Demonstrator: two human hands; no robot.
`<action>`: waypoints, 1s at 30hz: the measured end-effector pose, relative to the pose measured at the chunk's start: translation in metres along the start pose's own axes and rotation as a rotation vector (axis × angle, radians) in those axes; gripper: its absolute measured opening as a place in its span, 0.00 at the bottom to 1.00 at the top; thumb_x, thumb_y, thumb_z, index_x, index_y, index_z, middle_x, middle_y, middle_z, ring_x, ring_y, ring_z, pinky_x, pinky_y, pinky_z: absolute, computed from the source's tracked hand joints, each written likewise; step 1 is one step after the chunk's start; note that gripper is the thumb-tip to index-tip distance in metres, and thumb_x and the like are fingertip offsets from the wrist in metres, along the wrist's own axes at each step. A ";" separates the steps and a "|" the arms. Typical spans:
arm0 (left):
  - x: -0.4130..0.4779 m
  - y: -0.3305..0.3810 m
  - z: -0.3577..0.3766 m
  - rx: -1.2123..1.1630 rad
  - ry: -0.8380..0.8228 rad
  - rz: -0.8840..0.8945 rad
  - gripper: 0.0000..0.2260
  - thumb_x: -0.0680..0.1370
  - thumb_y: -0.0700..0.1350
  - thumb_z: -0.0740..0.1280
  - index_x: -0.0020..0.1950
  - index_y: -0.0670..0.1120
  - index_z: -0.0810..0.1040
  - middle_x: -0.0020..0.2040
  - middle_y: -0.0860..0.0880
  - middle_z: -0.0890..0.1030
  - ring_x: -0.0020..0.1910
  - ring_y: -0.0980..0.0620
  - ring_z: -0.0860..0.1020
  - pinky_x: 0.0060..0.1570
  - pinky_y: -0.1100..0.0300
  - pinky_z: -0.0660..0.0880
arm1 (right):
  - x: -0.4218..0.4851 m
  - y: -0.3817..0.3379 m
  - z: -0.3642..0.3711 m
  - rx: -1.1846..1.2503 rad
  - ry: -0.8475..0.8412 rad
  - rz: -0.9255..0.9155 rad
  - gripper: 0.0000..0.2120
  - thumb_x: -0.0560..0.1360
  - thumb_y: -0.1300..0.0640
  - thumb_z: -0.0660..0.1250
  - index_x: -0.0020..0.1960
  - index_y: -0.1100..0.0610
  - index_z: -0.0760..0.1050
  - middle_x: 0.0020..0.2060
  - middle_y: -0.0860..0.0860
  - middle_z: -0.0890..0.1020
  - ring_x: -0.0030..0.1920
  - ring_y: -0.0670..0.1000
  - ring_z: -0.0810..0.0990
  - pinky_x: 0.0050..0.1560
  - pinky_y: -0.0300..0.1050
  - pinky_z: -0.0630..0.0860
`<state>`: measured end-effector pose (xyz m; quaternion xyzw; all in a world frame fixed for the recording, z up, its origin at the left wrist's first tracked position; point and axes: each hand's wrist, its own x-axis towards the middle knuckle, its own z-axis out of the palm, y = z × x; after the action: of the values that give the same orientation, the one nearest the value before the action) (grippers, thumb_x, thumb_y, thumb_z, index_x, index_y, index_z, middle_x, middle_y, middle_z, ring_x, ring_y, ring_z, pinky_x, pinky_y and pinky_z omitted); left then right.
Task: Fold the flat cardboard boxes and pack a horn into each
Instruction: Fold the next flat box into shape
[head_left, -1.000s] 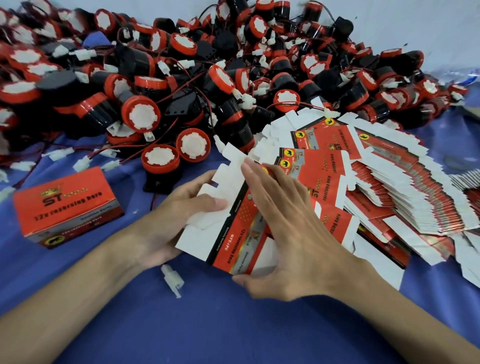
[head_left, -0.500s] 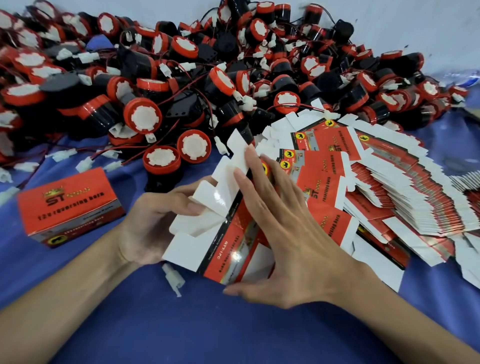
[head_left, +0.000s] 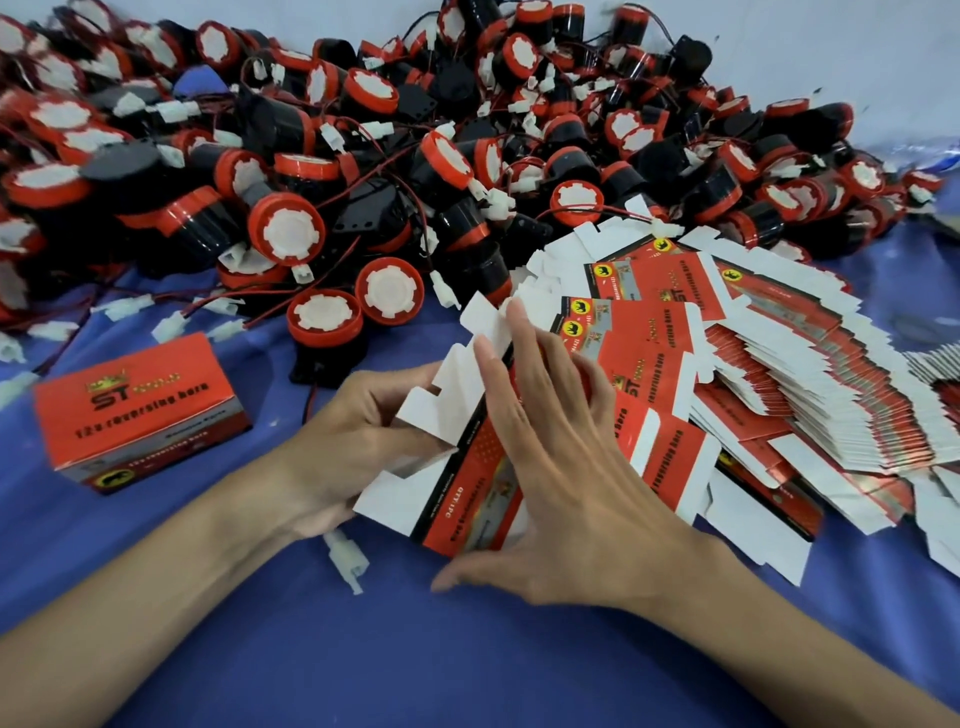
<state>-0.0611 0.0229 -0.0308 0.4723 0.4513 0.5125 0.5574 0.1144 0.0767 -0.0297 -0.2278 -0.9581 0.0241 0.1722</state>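
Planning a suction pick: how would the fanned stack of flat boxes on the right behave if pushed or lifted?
The stack of flat boxes lies splayed, so a push would likely shear it further. The printed faces look glossy, so sheets probably slide easily. Each looks thin, likely light and bendy when lifted singly.

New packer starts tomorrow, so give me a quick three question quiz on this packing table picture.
1. True or false: the closed box lies left of the left hand.
2. The stack of flat boxes lies: A) left of the closed box, B) right of the right hand, C) under the closed box.
3. Which hand grips the white flaps of the half-folded box?
Key: 1 true; 2 B; 3 left.
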 end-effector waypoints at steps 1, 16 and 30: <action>0.000 -0.001 0.001 0.025 0.024 0.026 0.16 0.69 0.35 0.68 0.52 0.50 0.84 0.38 0.27 0.73 0.40 0.40 0.70 0.37 0.52 0.66 | 0.000 -0.001 0.000 0.001 0.025 0.005 0.63 0.61 0.27 0.69 0.77 0.54 0.34 0.77 0.59 0.40 0.77 0.57 0.42 0.69 0.69 0.51; -0.001 -0.001 0.000 0.163 -0.096 0.028 0.21 0.67 0.33 0.71 0.58 0.46 0.79 0.49 0.48 0.85 0.47 0.52 0.83 0.42 0.61 0.78 | -0.004 0.005 -0.004 0.330 0.070 -0.049 0.58 0.63 0.34 0.72 0.77 0.54 0.39 0.77 0.47 0.51 0.72 0.51 0.60 0.71 0.55 0.60; 0.000 -0.001 0.007 0.016 0.238 0.220 0.11 0.68 0.37 0.67 0.32 0.50 0.84 0.30 0.51 0.82 0.29 0.57 0.80 0.27 0.66 0.74 | -0.006 -0.008 -0.016 -0.058 0.032 -0.120 0.53 0.64 0.35 0.71 0.77 0.54 0.47 0.77 0.58 0.54 0.73 0.58 0.59 0.65 0.58 0.61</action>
<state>-0.0535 0.0229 -0.0307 0.4593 0.4638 0.6192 0.4364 0.1209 0.0661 -0.0158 -0.1750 -0.9674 -0.0177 0.1819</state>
